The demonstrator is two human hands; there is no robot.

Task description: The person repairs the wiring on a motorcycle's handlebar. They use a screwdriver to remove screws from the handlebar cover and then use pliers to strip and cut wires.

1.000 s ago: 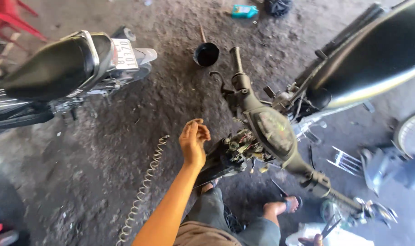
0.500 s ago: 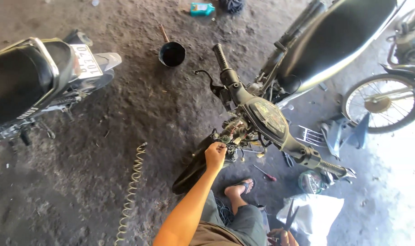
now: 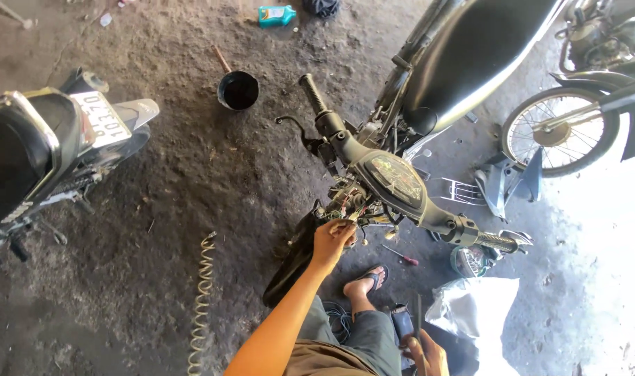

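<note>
At the near edge, the right hand (image 3: 427, 354) is hanging low beside the knee, its fingers curled around a thin dark tool (image 3: 419, 319) that points upward; a second ago this hand was barely showing at the bottom of the view, and now more of it is coming into sight. Just right of it a crumpled white plastic sheet (image 3: 479, 315) is lying on the floor, and a sandalled foot (image 3: 365, 282) is resting beside a small red-handled screwdriver (image 3: 402, 256).

A little farther, the left hand (image 3: 331, 240) is reaching forward on an outstretched arm. A second ago it was hovering in open air to the left of the bike with its fingers loosely spread; now it is pressing into the exposed wiring bundle (image 3: 350, 204) under the stripped motorcycle's handlebar (image 3: 401, 184), fingers drawn together and pinching at the wires, though exactly which one cannot be told. So the work is moving from approach to contact at the wiring.

To the left, a coiled hose (image 3: 202, 296) is lying on the dirt floor. Farther off, a black pan with a handle (image 3: 237, 88) is sitting on the ground, a parked scooter (image 3: 45, 150) is standing at the left, and a spoked wheel (image 3: 560, 130) is showing at the far right.
</note>
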